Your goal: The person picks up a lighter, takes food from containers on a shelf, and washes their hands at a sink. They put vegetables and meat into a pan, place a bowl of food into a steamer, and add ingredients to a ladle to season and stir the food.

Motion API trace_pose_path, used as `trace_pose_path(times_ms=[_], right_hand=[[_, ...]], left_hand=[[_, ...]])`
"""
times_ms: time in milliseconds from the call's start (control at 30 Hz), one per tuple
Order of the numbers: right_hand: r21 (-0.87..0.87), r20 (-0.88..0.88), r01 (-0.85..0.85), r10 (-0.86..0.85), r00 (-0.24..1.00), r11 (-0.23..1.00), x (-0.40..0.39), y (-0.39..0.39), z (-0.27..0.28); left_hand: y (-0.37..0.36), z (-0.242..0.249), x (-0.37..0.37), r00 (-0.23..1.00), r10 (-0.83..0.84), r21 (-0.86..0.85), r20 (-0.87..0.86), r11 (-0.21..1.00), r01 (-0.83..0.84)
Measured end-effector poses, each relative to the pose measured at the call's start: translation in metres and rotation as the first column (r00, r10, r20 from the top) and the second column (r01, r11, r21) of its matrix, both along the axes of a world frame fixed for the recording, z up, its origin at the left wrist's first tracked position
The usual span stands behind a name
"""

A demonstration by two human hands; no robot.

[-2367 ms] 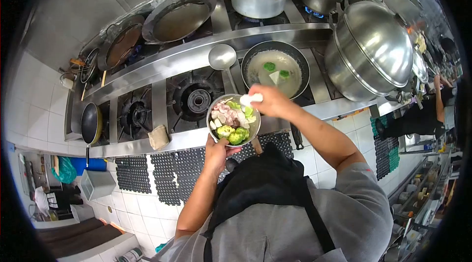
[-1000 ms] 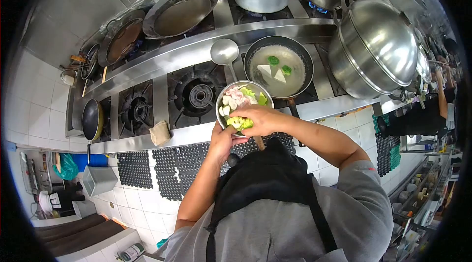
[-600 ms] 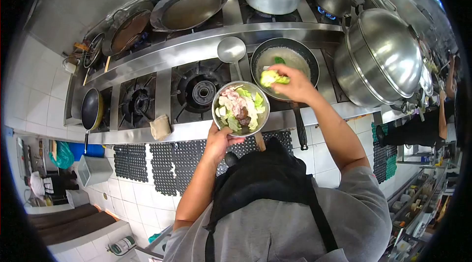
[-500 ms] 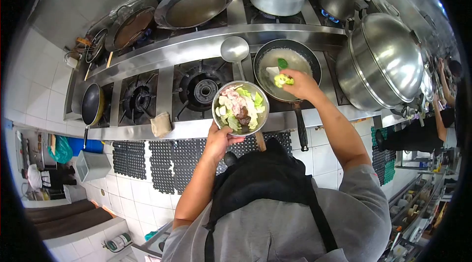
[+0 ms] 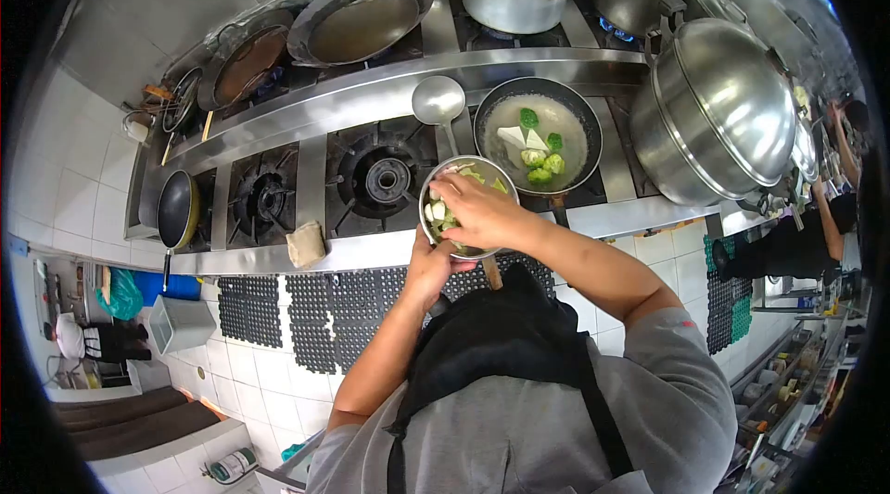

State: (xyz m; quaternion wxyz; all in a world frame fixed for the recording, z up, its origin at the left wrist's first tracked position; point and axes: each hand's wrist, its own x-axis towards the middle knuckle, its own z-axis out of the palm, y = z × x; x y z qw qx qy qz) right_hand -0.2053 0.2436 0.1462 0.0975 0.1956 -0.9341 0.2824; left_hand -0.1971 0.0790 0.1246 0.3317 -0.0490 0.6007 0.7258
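Note:
My left hand (image 5: 431,264) is closed around the near side of a round metal bowl (image 5: 515,201) and holds it up in front of the stove. In the bowl lie pale and green cut vegetables (image 5: 436,209); the rest of its contents is covered. My right hand (image 5: 477,211) reaches over the bowl, thumb and fingers spread apart among the pieces, with some fingertips hidden. Just beyond it, a black frying pan (image 5: 593,137) holds cloudy liquid with white wedges (image 5: 535,142), dark green pieces (image 5: 528,117) and yellow-green florets (image 5: 540,165).
A large ladle (image 5: 438,101) lies left of the pan. To the right stands a big domed steamer (image 5: 723,114). Pots (image 5: 515,3) and wide pans (image 5: 362,26) line the back burners, one over a blue flame (image 5: 616,29). A folded cloth (image 5: 306,244) rests on the front edge.
My right hand has moved from above the pan back to the bowl. The yellow-green florets it held now lie in the pan's liquid. The bowl has shifted slightly right.

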Motion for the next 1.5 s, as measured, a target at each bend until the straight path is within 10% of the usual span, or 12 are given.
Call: trace_pose_path(times_ms=[133,1500], right_hand=[[-0.008,0.254,0.077,-0.072,0.965,0.997,-0.008,-0.014,0.001],[-0.351,0.185,-0.004,0.073,0.980,0.936,-0.003,-0.019,-0.040]], left_hand=[[0.005,-0.008,-0.001,0.999,-0.031,-0.020,-0.019,0.999,0.030],[-0.010,-0.003,0.020,0.999,0.030,0.004,0.031,1.000,-0.030]])
